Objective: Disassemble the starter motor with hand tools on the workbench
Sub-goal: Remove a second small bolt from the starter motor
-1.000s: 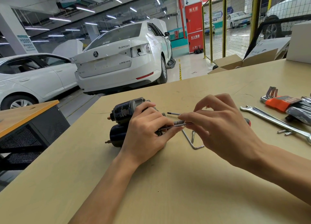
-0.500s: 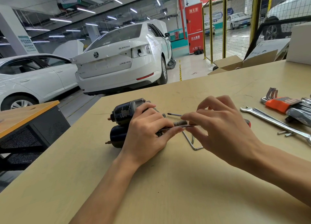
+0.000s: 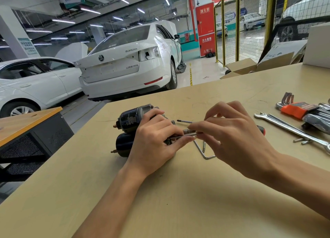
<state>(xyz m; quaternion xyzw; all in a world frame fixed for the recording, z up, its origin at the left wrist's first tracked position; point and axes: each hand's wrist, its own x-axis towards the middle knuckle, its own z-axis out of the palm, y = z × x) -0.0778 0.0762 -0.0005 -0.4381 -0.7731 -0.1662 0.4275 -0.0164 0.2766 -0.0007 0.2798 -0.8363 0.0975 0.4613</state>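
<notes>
Starter motor point(image 3: 131, 130), dark and two-barrelled, lying on its side on the tan surface point(image 3: 178, 193), left of centre. Left hand point(image 3: 155, 145) laid over the motor's right end, fingers curled round the housing in a close grip. Right hand point(image 3: 234, 136) just beside it, fingertips pinching a thin metal rod point(image 3: 185, 135) that runs level from the motor's end toward the right; whether the rod is a through-bolt or a tool shaft cannot be told. Bent hex key point(image 3: 205, 153) on the surface below the two hands, partly hidden. Screwdriver point(image 3: 184, 121) behind the right hand, tip pointing left. Combination wrench point(image 3: 285, 125) and an orange-holdered hex key set point(image 3: 300, 109) farther right. White cars point(image 3: 125, 62) beyond the surface's far edge.
</notes>
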